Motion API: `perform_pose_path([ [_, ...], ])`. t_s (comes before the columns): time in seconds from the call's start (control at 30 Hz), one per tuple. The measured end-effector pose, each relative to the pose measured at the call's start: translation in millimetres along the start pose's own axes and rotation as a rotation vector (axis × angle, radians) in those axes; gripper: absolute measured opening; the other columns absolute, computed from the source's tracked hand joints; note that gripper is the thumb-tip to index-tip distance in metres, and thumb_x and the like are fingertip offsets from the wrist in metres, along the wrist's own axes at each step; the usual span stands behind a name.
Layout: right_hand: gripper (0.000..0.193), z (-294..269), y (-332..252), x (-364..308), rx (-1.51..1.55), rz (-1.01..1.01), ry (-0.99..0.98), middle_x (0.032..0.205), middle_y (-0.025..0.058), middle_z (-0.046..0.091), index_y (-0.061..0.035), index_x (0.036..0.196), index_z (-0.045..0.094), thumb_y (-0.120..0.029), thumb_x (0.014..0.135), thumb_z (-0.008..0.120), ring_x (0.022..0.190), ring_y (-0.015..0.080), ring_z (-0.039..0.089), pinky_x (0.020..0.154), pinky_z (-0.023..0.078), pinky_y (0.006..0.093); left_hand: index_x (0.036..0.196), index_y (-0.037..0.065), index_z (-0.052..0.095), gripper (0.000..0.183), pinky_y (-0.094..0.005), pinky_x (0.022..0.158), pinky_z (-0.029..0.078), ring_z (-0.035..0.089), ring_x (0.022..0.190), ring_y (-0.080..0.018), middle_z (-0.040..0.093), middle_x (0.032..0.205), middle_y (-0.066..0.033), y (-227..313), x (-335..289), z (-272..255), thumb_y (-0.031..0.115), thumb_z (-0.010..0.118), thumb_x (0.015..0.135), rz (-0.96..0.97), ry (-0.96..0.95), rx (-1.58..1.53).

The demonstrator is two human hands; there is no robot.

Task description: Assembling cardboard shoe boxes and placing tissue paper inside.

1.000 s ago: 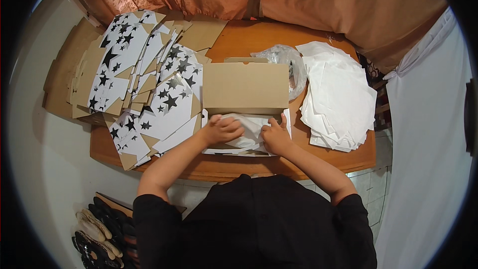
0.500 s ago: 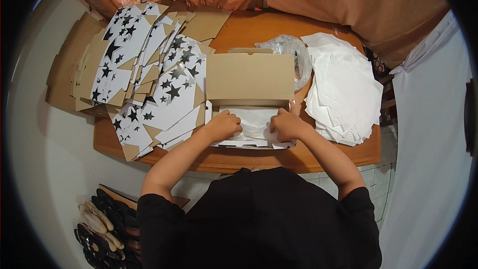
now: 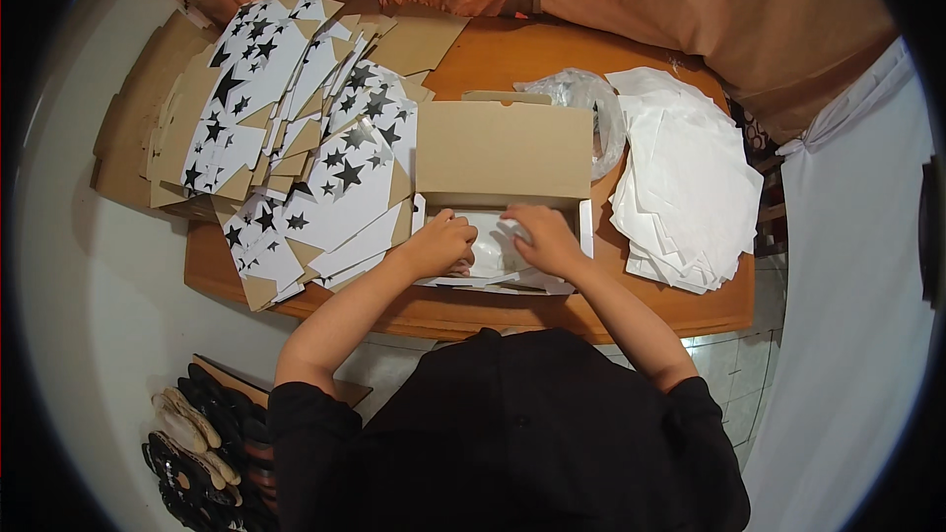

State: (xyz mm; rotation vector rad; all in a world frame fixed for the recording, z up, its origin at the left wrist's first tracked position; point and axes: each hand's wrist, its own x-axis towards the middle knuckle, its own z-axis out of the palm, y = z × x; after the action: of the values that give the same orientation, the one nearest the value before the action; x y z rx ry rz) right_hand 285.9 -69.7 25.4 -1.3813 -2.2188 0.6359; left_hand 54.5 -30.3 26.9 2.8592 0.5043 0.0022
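Observation:
An open cardboard box (image 3: 504, 150) stands before me on the wooden table, its plain brown lid raised at the back. Inside lies a thin, whitish wrapping sheet (image 3: 490, 261), crumpled and slightly shiny; what it covers is hidden. My left hand (image 3: 443, 242) reaches into the left part of the box, fingers curled down at the sheet, and their tips are mostly hidden. Over the right part of the box is my right hand (image 3: 544, 238), thumb and fingers apart, just above the sheet.
Flat cardboard box blanks with black stars (image 3: 340, 172) overlap on the left. Right of the box sit a clear plastic bag (image 3: 606, 123) and a stack of white paper sheets (image 3: 685, 182). Shoes (image 3: 202, 443) lie at the lower left, below the table (image 3: 690, 310).
My right hand has lifted from the sheet's right side and moved slightly left, its fingers spreading. My left hand stays at the left side. The sheet's right part has shifted inward.

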Motion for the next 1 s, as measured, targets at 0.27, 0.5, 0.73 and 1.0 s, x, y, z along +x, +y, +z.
perform_pose_path([
  [0.27,0.06,-25.9,52.7,16.1,-0.109,0.344,0.646,0.124,0.0241,0.043,-0.0024,0.128,0.038,-0.016,0.074,0.06,0.118,0.0368,0.04,0.099,0.032,0.0406,0.086,0.015,0.068,0.014,-0.0365,0.082,0.036,0.054,0.085,-0.0201,0.058,0.087,-0.0003,31.6,-27.3,-33.2,0.026,0.066,0.077,-0.302,0.465,-0.203],
  [0.5,0.073,-56.9,68.7,38.3,0.819,0.751,0.627,0.126,0.0129,0.044,-0.0062,0.137,0.028,-0.033,0.077,0.062,0.113,0.0224,0.044,0.092,0.032,0.0331,0.092,0.016,0.066,0.02,-0.0483,0.096,0.025,0.056,0.094,-0.0154,0.06,0.092,0.0016,102.8,-40.1,18.3,0.024,0.069,0.075,-0.467,0.599,-0.07],
  [0.73,0.067,-86.8,35.7,28.1,1.008,0.498,0.69,0.1,0.0074,0.052,-0.0002,0.129,0.035,-0.03,0.078,0.067,0.091,0.0139,0.05,0.084,0.039,0.028,0.09,0.016,0.067,0.015,-0.0489,0.098,0.023,0.057,0.096,-0.0169,0.062,0.09,0.0017,101.0,-30.9,54.1,0.022,0.067,0.076,-0.598,0.689,-0.13],
  [1.0,0.062,-50.7,-18.9,-20.7,0.719,0.376,0.751,0.104,0.0103,0.044,-0.0027,0.105,0.04,-0.034,0.068,0.078,0.1,0.0207,0.042,0.089,0.035,0.0314,0.095,0.019,0.067,0.02,-0.0477,0.096,0.025,0.055,0.1,-0.0198,0.06,0.096,-0.0006,102.2,-25.9,69.5,0.014,0.065,0.076,-0.642,0.704,-0.067],
])
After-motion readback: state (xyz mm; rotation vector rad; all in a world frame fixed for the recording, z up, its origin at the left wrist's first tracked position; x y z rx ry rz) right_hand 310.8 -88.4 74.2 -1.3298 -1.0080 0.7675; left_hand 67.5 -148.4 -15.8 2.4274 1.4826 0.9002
